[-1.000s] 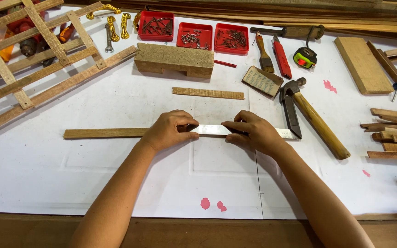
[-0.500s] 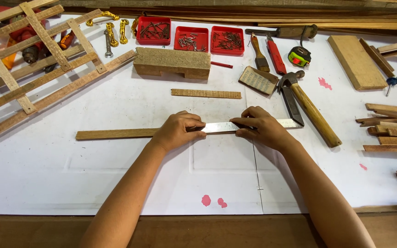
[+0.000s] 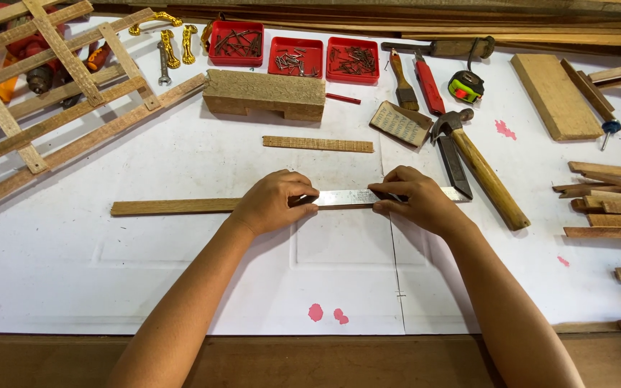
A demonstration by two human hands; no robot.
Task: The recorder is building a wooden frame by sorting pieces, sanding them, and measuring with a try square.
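Your long wooden strip (image 3: 174,207) lies flat across the middle of the white table (image 3: 181,287), with a steel ruler (image 3: 350,197) laid along its right part. Your left hand (image 3: 271,202) presses down on strip and ruler, fingers curled together. Your right hand (image 3: 415,200) pinches the ruler's edge; whether it holds a pencil, you cannot tell. At 12 o'clock sits a short strip (image 3: 318,144), beyond it a wood block (image 3: 264,93). At 2 o'clock lies a hammer (image 3: 479,165). At 10 o'clock rests a slatted frame (image 3: 52,93)
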